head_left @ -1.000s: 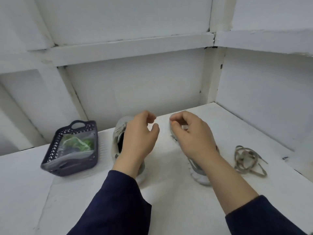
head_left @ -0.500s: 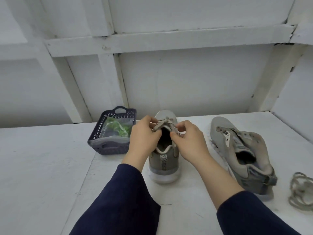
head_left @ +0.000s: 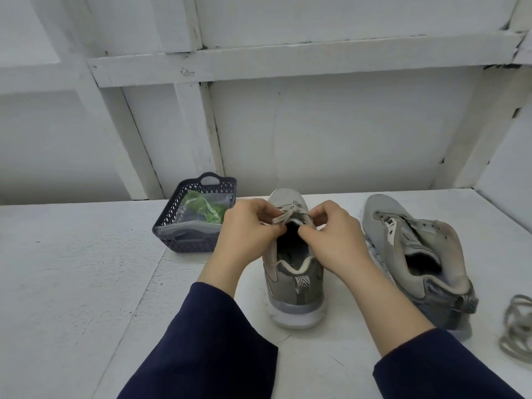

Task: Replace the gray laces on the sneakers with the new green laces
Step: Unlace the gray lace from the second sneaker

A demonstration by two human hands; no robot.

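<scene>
A gray sneaker (head_left: 293, 286) stands in the middle of the white table, heel toward me, with a gray lace (head_left: 288, 215) tied over its tongue. My left hand (head_left: 247, 228) pinches the lace from the left and my right hand (head_left: 334, 234) pinches it from the right. A second gray sneaker (head_left: 417, 249) lies tilted on its side to the right, with no lace in its eyelets. A loose gray lace (head_left: 518, 326) is bunched at the right edge. Green laces (head_left: 205, 208) sit in a clear bag inside a dark basket (head_left: 184, 240).
The white table (head_left: 72, 283) runs wide to the left of the basket. A white wall with beams (head_left: 288, 61) rises right behind the shoes. A side wall closes in at the far right.
One second ago both hands hovered above the shoes holding nothing. They came down onto the left sneaker and took hold of its lace. The camera view swung to the left.
</scene>
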